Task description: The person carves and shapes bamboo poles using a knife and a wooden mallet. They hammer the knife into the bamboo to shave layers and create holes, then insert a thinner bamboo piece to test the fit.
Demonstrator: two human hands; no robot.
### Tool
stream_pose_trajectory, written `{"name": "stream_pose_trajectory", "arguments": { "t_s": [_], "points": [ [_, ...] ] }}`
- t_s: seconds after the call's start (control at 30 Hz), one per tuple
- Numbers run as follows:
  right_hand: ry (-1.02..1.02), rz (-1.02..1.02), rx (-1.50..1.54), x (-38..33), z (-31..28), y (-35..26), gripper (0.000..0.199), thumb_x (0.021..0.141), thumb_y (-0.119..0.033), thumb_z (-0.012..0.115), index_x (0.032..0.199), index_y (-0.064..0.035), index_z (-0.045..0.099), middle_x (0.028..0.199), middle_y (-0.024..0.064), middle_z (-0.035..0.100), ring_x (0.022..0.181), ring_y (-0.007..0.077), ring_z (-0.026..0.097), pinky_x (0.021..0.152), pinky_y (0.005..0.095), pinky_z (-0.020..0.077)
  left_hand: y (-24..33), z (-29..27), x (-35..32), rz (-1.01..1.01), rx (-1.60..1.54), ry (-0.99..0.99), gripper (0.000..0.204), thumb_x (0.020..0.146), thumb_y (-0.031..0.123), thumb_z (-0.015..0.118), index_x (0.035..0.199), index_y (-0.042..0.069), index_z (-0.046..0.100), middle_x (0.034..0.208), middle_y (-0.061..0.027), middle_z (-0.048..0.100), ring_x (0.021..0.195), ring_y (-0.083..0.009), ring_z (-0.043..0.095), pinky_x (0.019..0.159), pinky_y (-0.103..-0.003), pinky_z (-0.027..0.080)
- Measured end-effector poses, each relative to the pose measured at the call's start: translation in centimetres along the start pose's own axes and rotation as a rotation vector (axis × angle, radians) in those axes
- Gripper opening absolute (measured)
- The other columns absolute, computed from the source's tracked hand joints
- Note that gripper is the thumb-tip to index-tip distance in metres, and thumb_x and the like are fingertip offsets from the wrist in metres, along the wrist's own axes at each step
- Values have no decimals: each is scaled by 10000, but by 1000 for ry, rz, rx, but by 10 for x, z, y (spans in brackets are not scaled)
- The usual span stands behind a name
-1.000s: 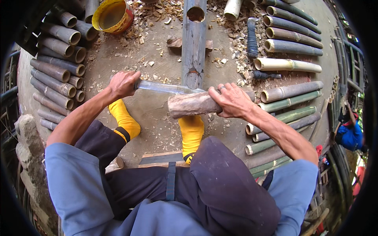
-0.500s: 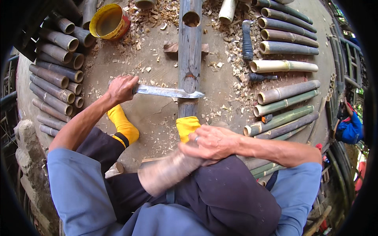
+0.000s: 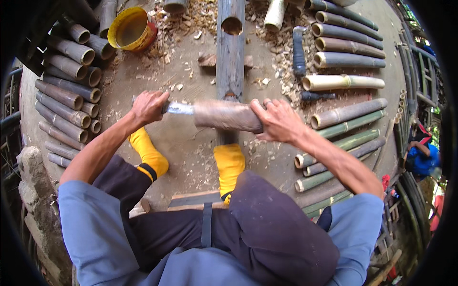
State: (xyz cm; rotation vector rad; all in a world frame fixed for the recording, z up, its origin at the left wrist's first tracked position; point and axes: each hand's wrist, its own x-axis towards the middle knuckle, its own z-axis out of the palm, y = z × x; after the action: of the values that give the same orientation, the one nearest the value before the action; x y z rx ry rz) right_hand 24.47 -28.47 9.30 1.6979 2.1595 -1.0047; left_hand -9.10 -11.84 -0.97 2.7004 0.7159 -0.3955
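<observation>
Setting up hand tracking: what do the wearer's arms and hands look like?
Left sleeve and right sleeve are plain blue-grey, loose, ending near the elbows; bare below. Left hand and right hand are ungloved. The right has a ring on one of its fingers; none visible on the left. No watch, cables or markers visible.

A bamboo workshop with open sides carries on its trade right on the bare floor (image 3: 191, 155). Cut bamboo tubes (image 3: 57, 93) lie stacked along the floor's left edge, while more bamboo lengths (image 3: 353, 59) line its right edge. Pale wood chips (image 3: 286, 57) litter the far end, some beside a yellow-and-red bucket (image 3: 150, 35). At center, a bamboo pole (image 3: 230, 66) with cut holes lies across a wooden block (image 3: 207, 60), near a knife (image 3: 181, 108). Railings (image 3: 424, 86) stand beyond the right edge.
</observation>
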Motion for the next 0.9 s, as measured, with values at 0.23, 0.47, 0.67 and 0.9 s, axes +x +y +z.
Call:
{"name": "stream_pose_trajectory", "arguments": {
  "t_s": [0.23,0.47,0.67,0.9],
  "points": [
    [550,-638,-14,-14,29,13,654,553,-264,778,1101,-48,495,861,135,583,770,258,610,660,370,497,9,-9,12,49,-37,33,241,603,71,646,787,48,491,710,-133,567,686,-343,590,592,-436,474],
    [463,83,382,-47,36,5,838,626,-347,790,1298,-54,384,1043,256,583,889,361,634,765,439,516,-10,-78,65,-154,-649,-711,232,542,106,723,692,10,575,588,-62,585,529,-144,575,488,-310,474],
    [814,511,780,-61,48,7,759,655,-254,770,1248,2,372,960,182,621,850,267,626,801,367,499,-27,-61,51,-222,-931,200,256,664,131,692,852,7,570,696,-23,540,599,-103,525,542,-253,448],
    [772,458,837,-61,56,2,973,631,-170,760,1423,-37,210,1292,205,465,1170,299,495,1001,388,394,-8,-39,29,-124,-503,-313,315,564,218,657,766,-15,595,649,-152,591,624,-264,580,594,-380,457]
  ]
}}
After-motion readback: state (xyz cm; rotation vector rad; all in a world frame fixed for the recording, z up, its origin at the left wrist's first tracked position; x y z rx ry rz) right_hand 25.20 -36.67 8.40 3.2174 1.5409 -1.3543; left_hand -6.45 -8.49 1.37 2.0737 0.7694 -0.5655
